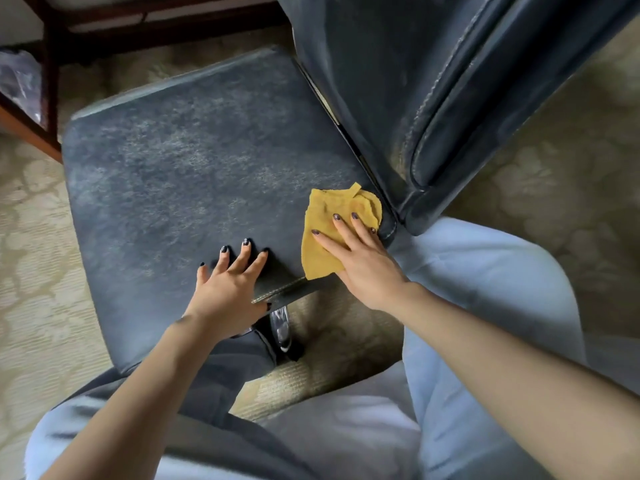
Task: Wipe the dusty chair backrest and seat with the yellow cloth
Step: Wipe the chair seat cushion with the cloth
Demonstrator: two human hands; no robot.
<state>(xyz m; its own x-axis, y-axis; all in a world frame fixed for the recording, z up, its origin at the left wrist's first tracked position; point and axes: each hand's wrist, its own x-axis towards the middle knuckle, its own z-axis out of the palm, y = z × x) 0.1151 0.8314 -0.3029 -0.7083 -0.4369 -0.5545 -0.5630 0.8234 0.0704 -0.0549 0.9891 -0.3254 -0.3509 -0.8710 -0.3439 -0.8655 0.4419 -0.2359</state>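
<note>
I see my right hand (363, 268) pressing the yellow cloth (317, 252) with straight fingers at the dusty seat's (180, 174) four o'clock corner, my left hand (227, 289) spread flat at six.

Two hands are showing, the left hand (225, 289) and the right hand (363, 265). One cloth (320, 254) is lying under the right hand. One seat (194, 168) is lying under both hands, and one backrest (398, 81) is rising just beyond the right hand. One chrome part (280, 323) is showing just below the left hand. Two legs (485, 289) are flanking the hands, and one wooden frame (52, 81) is standing well beyond the left hand
</note>
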